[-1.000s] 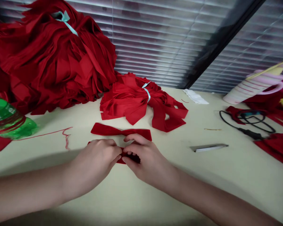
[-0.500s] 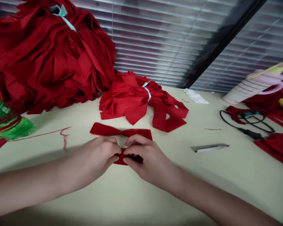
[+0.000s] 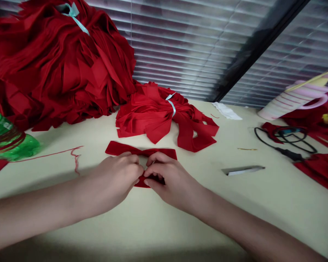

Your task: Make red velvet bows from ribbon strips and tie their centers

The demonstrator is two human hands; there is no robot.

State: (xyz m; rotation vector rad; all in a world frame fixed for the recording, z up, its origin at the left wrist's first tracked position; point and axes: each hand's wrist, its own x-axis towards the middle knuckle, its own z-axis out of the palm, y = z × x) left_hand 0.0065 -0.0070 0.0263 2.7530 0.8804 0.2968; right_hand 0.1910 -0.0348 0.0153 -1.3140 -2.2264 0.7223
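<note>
Quickly: left hand (image 3: 112, 185) and right hand (image 3: 172, 180) are both closed, pinching the gathered middle of a red fabric piece (image 3: 125, 148), apparently to keep its folds from slipping. The piece lies on the table (image 3: 235, 218) near the body. Just behind sits a tied bundle (image 3: 155, 120) of similar red pieces, held by a ribbon (image 3: 171, 107), likely to keep them together. A larger heap (image 3: 62, 72) rises to the left; a knife (image 3: 243, 170) lies right.
</note>
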